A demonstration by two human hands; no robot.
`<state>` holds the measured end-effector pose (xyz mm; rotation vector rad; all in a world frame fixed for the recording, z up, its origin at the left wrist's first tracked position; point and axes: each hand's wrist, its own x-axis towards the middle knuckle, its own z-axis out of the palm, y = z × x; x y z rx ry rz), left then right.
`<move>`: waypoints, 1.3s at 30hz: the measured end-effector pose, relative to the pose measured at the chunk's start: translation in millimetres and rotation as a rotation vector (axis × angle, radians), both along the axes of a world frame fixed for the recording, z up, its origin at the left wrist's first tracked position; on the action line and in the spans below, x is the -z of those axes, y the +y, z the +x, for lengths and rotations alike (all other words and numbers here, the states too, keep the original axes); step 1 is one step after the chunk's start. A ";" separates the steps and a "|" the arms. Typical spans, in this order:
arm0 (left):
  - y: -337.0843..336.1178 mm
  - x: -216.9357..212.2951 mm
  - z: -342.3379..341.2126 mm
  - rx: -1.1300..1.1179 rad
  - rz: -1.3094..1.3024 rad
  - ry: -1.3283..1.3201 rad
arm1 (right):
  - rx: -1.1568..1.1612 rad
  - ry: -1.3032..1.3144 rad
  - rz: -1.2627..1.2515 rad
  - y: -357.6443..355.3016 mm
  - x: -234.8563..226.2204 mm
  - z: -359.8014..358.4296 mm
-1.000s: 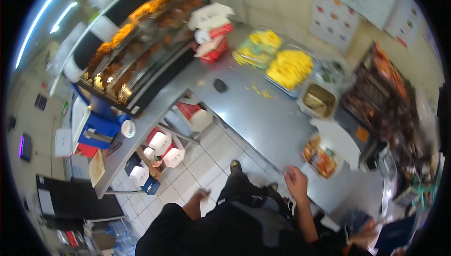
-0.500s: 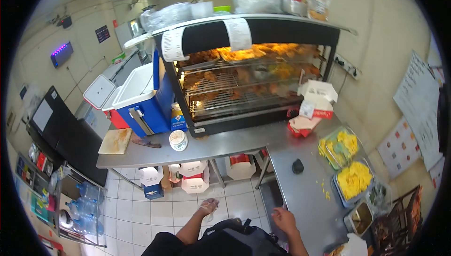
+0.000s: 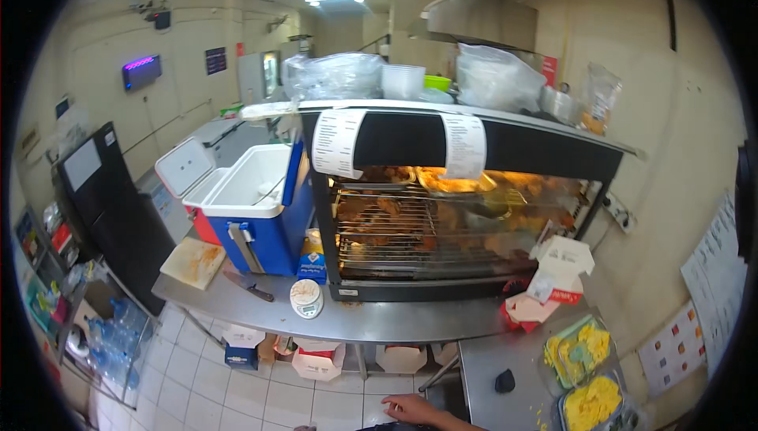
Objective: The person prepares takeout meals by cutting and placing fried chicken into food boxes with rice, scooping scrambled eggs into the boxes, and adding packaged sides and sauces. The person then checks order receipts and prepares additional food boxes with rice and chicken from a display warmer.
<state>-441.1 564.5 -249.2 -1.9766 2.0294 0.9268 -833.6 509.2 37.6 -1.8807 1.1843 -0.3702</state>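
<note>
My right hand (image 3: pixel 412 410) reaches in from the lower right, over the floor in front of the steel counter (image 3: pixel 418 314). Its fingers point left, loosely apart, and nothing shows in them. Of my left hand, only what may be a small sliver (image 3: pixel 305 429) appears at the lower edge; its fingers are hidden. Ahead stands a lit food warmer (image 3: pixel 462 229) with browned pieces of food on its wire racks. Two paper slips hang from its top. Nearest my right hand on the side counter (image 3: pixel 483 368) lies a small dark lump (image 3: pixel 504 381).
A blue cooler (image 3: pixel 272 235), cutting board (image 3: pixel 191 263), knife (image 3: pixel 257 292) and small kitchen scale (image 3: pixel 307 298) stand left on the counter. Open red-and-white cartons (image 3: pixel 562 261) sit at right, beside containers of yellow food (image 3: pixel 591 403). More cartons (image 3: pixel 319 358) are under the counter.
My view has tilted up, so the warmer and counter sit lower in it. My left hand, gloved in clear plastic, has almost left the view; my right hand has moved left across my front.
</note>
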 end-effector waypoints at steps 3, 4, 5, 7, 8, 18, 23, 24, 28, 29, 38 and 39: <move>41.7 6.3 -14.6 -0.146 -0.167 0.138 | -0.259 0.017 0.163 -15.8 32.8 -11.8; 48.4 6.8 -18.9 -0.213 -0.246 0.197 | -0.356 -0.039 0.232 -27.5 58.7 -15.3; 42.8 3.9 -24.1 0.110 0.079 -0.119 | -0.444 -0.042 0.403 -34.9 95.5 -15.4; 30.1 -14.0 -29.5 0.074 0.245 -0.154 | -0.614 -0.116 0.423 -39.6 165.1 -18.5; 32.4 -20.3 -33.6 0.089 0.403 -0.184 | -0.733 -0.199 0.439 -38.2 192.6 -22.0; 18.9 -27.3 -5.0 -0.877 0.104 0.424 | -0.307 0.035 0.943 -41.7 196.6 25.0; 21.2 -38.3 44.0 -0.345 0.236 0.379 | -0.733 0.318 0.484 -21.4 228.1 44.0; 20.6 -40.7 62.2 -0.262 0.295 0.387 | -0.701 0.294 0.493 -13.2 225.1 47.9; -9.2 -43.0 113.1 -0.501 0.375 0.380 | -0.609 0.266 0.530 13.8 229.4 66.7; -15.6 -42.9 123.9 -0.575 0.386 0.400 | -0.592 0.263 0.538 21.6 231.3 71.7; -75.1 -42.9 140.0 -0.867 0.388 0.803 | -0.474 0.240 0.528 45.2 256.8 136.9; -92.5 -43.0 121.2 -0.919 0.463 0.705 | -0.460 0.243 0.521 44.9 260.1 138.5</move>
